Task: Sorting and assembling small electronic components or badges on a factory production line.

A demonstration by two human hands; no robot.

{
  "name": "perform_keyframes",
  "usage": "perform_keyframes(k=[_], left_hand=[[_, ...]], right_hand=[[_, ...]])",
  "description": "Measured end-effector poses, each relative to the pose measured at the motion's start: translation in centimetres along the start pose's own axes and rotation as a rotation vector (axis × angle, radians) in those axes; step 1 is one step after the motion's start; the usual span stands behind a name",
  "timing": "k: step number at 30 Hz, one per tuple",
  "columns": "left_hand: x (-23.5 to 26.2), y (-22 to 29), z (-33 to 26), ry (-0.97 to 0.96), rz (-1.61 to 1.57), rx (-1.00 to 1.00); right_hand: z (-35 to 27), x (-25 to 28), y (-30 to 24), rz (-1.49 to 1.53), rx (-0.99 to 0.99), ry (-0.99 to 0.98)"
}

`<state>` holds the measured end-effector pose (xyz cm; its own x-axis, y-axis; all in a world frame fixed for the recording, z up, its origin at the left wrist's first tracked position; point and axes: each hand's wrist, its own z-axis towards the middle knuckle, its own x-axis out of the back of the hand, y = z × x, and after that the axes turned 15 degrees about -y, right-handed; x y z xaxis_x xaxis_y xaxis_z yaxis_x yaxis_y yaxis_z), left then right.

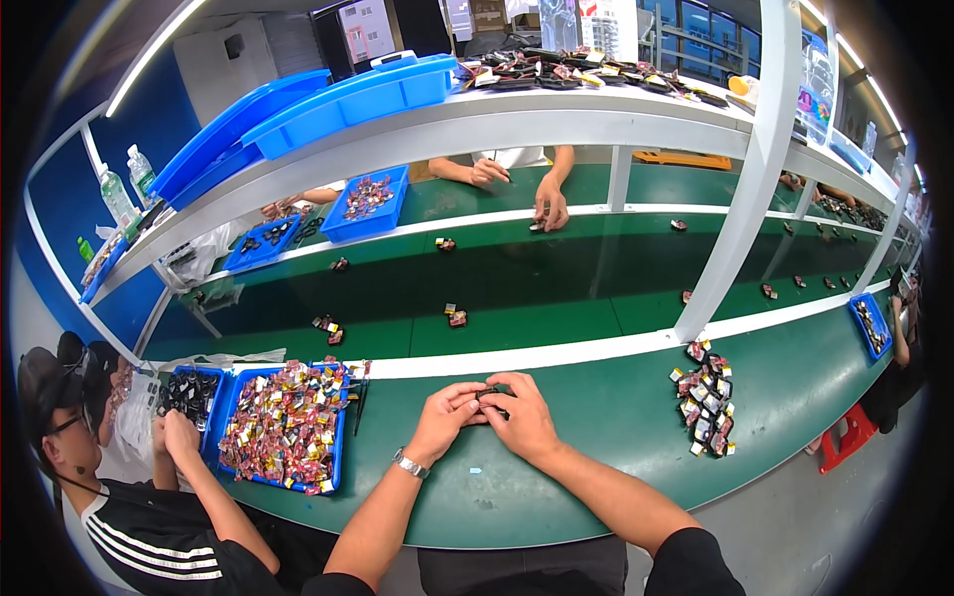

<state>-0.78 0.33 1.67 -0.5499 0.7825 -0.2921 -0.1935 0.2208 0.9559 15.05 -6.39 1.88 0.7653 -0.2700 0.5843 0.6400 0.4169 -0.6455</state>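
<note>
Both my hands meet over the green bench in front of me. My left hand [445, 415], with a silver watch at the wrist, and my right hand [524, 417] together pinch one small dark part [492, 393] between the fingertips. Most of the part is hidden by my fingers. To my left stands a blue tray [339, 439] heaped with several small parts in red, yellow and white. A pile of finished-looking small parts [706, 397] lies on the bench to my right.
A green conveyor belt [517, 283] runs behind a white strip, carrying scattered small parts. A person in a black shirt [149, 536] works at my left beside a tray of dark parts [189, 390]. Another person's hands [549, 204] work across the belt. A white post [740, 189] rises at right.
</note>
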Motion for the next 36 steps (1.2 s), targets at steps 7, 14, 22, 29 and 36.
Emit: perform_keyframes(k=[7, 14, 22, 29, 36], left_hand=[[0.12, -0.54, 0.04, 0.031, 0.016, -0.024], [-0.22, -0.05, 0.14, 0.029, 0.046, -0.004], [-0.15, -0.18, 0.02, 0.052, 0.038, -0.009], [-0.12, -0.18, 0.08, 0.043, 0.035, 0.001], [-0.07, -0.24, 0.07, 0.041, 0.052, 0.006]], right_hand=[[0.13, 0.31, -0.38, -0.082, 0.043, -0.024], [-0.09, -0.32, 0.21, 0.034, -0.019, -0.001], [0.16, 0.3, -0.66, -0.162, 0.045, -0.014], [-0.1, -0.42, 0.23, 0.039, -0.034, 0.008], [-0.02, 0.21, -0.37, -0.058, 0.004, -0.011]])
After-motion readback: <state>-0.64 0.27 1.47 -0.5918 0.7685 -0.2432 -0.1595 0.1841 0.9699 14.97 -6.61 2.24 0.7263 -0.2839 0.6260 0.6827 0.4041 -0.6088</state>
